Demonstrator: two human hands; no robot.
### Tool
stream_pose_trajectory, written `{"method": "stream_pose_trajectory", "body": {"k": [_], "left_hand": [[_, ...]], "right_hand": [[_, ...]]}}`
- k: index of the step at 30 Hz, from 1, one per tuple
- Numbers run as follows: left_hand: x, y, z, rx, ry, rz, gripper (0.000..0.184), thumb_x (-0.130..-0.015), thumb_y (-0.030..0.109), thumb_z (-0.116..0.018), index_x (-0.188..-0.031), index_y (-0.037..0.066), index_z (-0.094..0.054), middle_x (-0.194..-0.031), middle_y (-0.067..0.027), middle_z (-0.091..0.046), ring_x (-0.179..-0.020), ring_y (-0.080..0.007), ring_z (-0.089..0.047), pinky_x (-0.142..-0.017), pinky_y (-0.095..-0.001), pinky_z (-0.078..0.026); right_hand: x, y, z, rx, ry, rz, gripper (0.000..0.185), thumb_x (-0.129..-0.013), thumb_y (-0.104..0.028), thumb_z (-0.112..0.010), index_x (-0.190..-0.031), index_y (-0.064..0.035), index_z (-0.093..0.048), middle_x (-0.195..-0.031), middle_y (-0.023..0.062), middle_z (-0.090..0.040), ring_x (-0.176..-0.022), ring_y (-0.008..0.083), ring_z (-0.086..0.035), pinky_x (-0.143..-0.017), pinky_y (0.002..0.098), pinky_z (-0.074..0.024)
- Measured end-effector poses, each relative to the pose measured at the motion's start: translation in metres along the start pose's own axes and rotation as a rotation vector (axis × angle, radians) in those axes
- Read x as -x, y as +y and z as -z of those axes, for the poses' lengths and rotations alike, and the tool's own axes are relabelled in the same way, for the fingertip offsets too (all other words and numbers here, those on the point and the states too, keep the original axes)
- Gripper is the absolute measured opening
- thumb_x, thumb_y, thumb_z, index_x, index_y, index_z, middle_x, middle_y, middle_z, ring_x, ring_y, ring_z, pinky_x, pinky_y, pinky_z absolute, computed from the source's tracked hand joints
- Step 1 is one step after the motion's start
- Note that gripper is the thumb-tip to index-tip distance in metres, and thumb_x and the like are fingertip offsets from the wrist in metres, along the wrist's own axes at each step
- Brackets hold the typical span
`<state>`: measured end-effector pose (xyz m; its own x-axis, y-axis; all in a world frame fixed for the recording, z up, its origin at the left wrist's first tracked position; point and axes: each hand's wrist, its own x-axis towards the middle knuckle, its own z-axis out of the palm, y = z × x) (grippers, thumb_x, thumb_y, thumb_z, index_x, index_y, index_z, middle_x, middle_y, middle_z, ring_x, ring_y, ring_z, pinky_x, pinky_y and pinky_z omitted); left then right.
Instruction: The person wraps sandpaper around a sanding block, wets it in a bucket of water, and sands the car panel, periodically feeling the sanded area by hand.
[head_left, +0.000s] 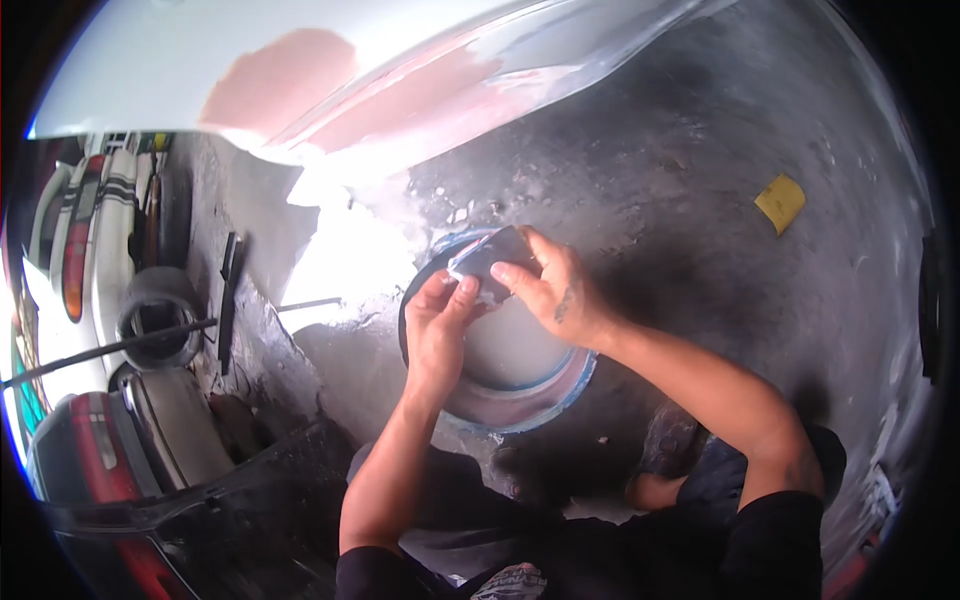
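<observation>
A dark grey piece of sandpaper (488,256) with a pale, wet-looking edge is held between my two hands. My left hand (438,312) pinches its lower left side between thumb and fingers. On the other side, my right hand (552,288) grips it with the thumb on top and the fingers behind. Whether something is folded inside the sheet, I cannot tell. Directly below is a round basin (522,412) with a blue-edged rim, holding cloudy greyish water (512,350).
A white car body panel (430,110) with pinkish-red patches spans the top. A yellow sheet (780,204) lies on the grey floor (690,230) to the right. Car bumpers (112,225), a tyre-like ring (160,320) and a tail light (100,445) crowd the left.
</observation>
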<state>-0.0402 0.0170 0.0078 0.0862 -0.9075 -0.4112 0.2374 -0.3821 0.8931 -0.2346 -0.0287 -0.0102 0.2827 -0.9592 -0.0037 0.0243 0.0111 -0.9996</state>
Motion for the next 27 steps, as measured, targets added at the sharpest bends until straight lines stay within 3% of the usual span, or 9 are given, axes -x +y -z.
{"method": "stream_pose_trajectory", "body": {"k": [1, 4, 5, 9, 11, 14, 22, 24, 27], "left_hand": [[-0.001, 0.0, 0.005, 0.007, 0.009, 0.001, 0.029, -0.111, 0.016, -0.074, -0.134, -0.002, -0.073, -0.116, -0.0089, -0.079, -0.102, -0.0174, -0.076, -0.092, -0.0346, -0.063], [-0.005, 0.002, 0.015, -0.018, 0.018, -0.02, 0.021, -0.106, 0.015, -0.081, -0.122, 0.002, -0.075, -0.104, -0.0039, -0.078, -0.088, -0.0102, -0.069, -0.08, -0.0281, -0.055], [-0.005, 0.001, 0.018, -0.011, 0.013, -0.019, 0.021, -0.106, 0.015, -0.081, -0.122, 0.002, -0.075, -0.104, -0.0039, -0.078, -0.088, -0.0102, -0.069, -0.08, -0.0281, -0.055], [-0.012, 0.002, 0.031, 0.018, 0.04, 0.016, 0.022, -0.106, 0.014, -0.081, -0.124, 0.002, -0.074, -0.108, -0.0035, -0.078, -0.086, -0.0097, -0.067, -0.079, -0.0272, -0.053], [-0.01, 0.003, 0.033, 0.016, 0.033, 0.02, 0.022, -0.106, 0.011, -0.078, -0.125, 0.002, -0.072, -0.112, -0.0043, -0.076, -0.087, -0.0102, -0.068, -0.077, -0.0284, -0.055], [-0.008, 0.015, 0.03, -0.109, -0.02, 0.016, 0.02, -0.107, 0.009, -0.077, -0.124, 0.001, -0.071, -0.11, -0.0049, -0.076, -0.089, -0.0109, -0.069, -0.074, -0.0305, -0.056], [-0.023, -0.004, 0.048, -0.724, -0.183, 0.015, 0.048, -0.099, 0.013, -0.084, -0.139, -0.006, -0.065, -0.112, -0.0161, -0.077, -0.094, -0.0217, -0.076, -0.081, -0.0365, -0.06], [-0.023, -0.01, 0.045, -0.992, -0.062, -0.56, 0.053, -0.097, 0.018, -0.088, -0.138, -0.007, -0.066, -0.11, -0.018, -0.078, -0.096, -0.0269, -0.079, -0.085, -0.0386, -0.061], [-0.01, -0.001, 0.033, -0.828, -0.035, -0.382, 0.052, -0.098, 0.018, -0.089, -0.139, -0.007, -0.067, -0.112, -0.0158, -0.08, -0.103, -0.0242, -0.08, -0.088, -0.0372, -0.061]], "right_hand": [[0.0, -0.008, 0.002, -0.026, -0.045, -0.067, 0.037, -0.105, -0.015, -0.072, -0.139, 0.0018, -0.067, -0.112, 0.0254, -0.081, -0.103, 0.0373, -0.08, -0.093, 0.0462, -0.0597], [0.002, -0.006, -0.006, 0.069, 0.005, -0.087, 0.05, -0.103, -0.017, -0.076, -0.148, 0.0, -0.062, -0.122, 0.0264, -0.079, -0.111, 0.0387, -0.079, -0.1, 0.0473, -0.0587], [0.002, 0.013, -0.012, 0.175, 0.087, 0.119, 0.065, -0.1, -0.017, -0.081, -0.158, -0.0022, -0.055, -0.131, 0.0271, -0.076, -0.119, 0.04, -0.076, -0.105, 0.0473, -0.0582], [0.006, 0.016, -0.02, 0.402, 0.185, 0.319, 0.073, -0.097, -0.017, -0.085, -0.162, -0.0055, -0.053, -0.135, 0.0277, -0.074, -0.127, 0.0402, -0.074, -0.106, 0.0467, -0.0587], [0.009, 0.012, -0.018, 0.361, 0.091, 0.018, 0.074, -0.095, -0.016, -0.088, -0.161, -0.0082, -0.055, -0.131, 0.0274, -0.075, -0.124, 0.0388, -0.074, -0.103, 0.0468, -0.0596], [0.01, 0.015, -0.018, 0.306, 0.069, -0.021, 0.071, -0.094, -0.015, -0.088, -0.159, -0.0093, -0.058, -0.13, 0.0254, -0.075, -0.115, 0.0379, -0.075, -0.099, 0.0473, -0.0605], [0.025, 0.011, -0.032, 0.456, 0.229, 0.16, 0.052, -0.094, -0.004, -0.083, -0.144, -0.0038, -0.069, -0.104, 0.0174, -0.077, -0.093, 0.0306, -0.075, -0.088, 0.0422, -0.0609], [0.036, -0.003, -0.033, 0.318, 0.283, -0.048, 0.047, -0.095, -0.002, -0.08, -0.141, -0.002, -0.071, -0.105, 0.0144, -0.078, -0.094, 0.0238, -0.075, -0.085, 0.0375, -0.0602], [0.045, -0.015, -0.034, 0.175, 0.338, -0.137, 0.033, -0.1, -0.004, -0.077, -0.132, 0.0019, -0.075, -0.103, 0.0089, -0.08, -0.093, 0.0132, -0.073, -0.083, 0.0323, -0.0596]]}}
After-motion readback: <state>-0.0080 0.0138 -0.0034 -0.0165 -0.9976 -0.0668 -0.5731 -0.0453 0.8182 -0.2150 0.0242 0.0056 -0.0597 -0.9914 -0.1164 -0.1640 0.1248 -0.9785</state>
